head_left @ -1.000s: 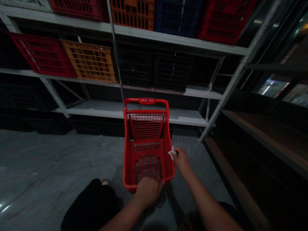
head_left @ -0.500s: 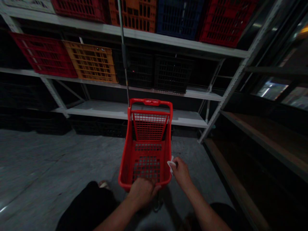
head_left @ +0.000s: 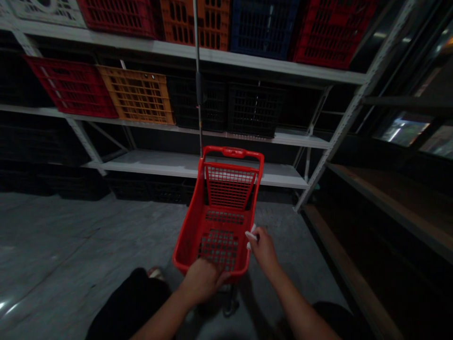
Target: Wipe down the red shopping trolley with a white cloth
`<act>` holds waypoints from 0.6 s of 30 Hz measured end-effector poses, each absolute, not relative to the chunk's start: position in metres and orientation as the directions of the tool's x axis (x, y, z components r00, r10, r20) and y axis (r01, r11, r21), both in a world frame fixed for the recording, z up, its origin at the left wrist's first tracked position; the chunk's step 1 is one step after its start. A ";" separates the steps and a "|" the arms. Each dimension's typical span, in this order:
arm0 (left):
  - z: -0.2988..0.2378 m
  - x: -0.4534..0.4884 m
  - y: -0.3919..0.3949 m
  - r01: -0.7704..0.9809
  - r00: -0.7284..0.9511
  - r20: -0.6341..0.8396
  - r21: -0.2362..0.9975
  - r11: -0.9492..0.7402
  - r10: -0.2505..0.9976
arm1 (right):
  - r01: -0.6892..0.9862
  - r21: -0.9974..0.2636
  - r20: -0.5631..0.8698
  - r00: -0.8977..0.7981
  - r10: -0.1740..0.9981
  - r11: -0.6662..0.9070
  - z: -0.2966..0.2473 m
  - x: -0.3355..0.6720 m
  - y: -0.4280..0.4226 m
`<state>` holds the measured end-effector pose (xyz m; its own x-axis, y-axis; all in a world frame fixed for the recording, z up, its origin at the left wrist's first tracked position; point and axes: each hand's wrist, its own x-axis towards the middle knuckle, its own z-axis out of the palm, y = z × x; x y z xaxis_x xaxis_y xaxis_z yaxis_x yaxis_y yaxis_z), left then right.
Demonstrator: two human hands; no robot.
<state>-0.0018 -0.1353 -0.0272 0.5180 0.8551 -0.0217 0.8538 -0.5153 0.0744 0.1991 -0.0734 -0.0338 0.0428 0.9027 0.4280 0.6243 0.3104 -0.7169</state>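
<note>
Gripping: L hand (head_left: 201, 282) curled over rim of red plastic wheeled basket (head_left: 189, 241)
Pinching: R hand (head_left: 264, 249) w/ small white paper slip (head_left: 250, 234) betw. fingers

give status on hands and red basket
Left hand on near rim of red wheeled basket. Right hand pinching white scrap beside basket's right side. White metal shelving with crates ahead.
</note>
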 end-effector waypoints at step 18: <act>-0.021 -0.029 -0.112 0.869 0.489 0.030 0.076 -0.489 0.872 | 0.615 -0.560 0.565 -0.205 0.799 0.554 -0.029 0.194 -0.058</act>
